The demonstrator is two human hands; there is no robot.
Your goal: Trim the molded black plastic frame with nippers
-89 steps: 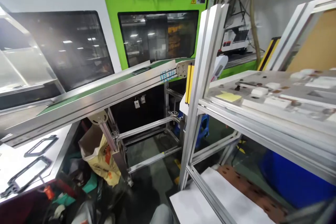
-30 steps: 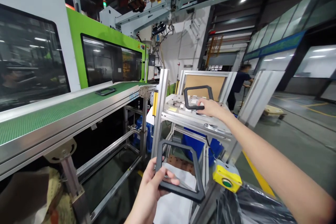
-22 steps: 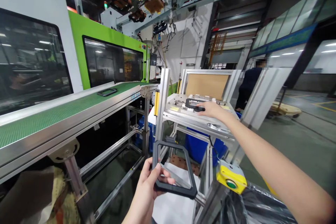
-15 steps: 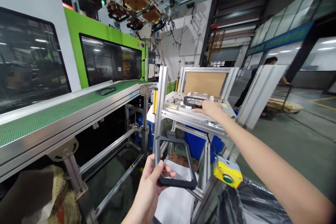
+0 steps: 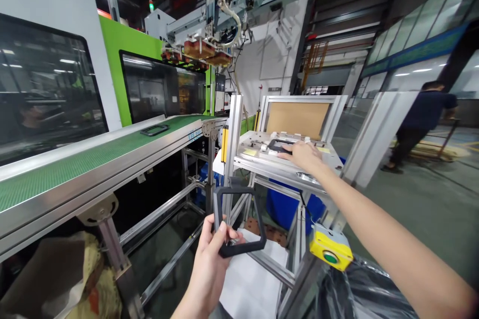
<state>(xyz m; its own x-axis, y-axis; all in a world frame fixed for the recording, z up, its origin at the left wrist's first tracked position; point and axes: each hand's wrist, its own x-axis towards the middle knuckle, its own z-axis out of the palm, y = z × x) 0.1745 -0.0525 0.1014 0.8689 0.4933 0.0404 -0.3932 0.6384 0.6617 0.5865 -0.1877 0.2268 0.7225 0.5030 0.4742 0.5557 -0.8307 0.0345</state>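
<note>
- Your left hand (image 5: 209, 259) sits at lower centre of the frame, thumb and fingers clamped on the lower edge of a black plastic frame with rounded corners (image 5: 236, 219), which stands nearly upright in front of the aluminium stand.
- Your right hand (image 5: 303, 154) reaches out to centre frame and lies palm down, fingers spread, on a second black plastic frame (image 5: 279, 145) that rests flat in the metal fixture plate (image 5: 258, 152) on top of the aluminium-profile desk (image 5: 234, 159); it presses rather than grips.
- A brown board in an aluminium surround (image 5: 297, 119) stands upright just behind the fixture.
- A yellow box with a green push-button (image 5: 330, 253) hangs at the desk's lower right corner, near your right forearm.
- A green conveyor belt (image 5: 75, 164) runs along the left, carrying a third black frame (image 5: 154, 130) lying flat.
- Behind it stands a green and white moulding machine (image 5: 112, 75).
- A person in dark clothes (image 5: 421, 119) stands at far right, well apart.
</note>
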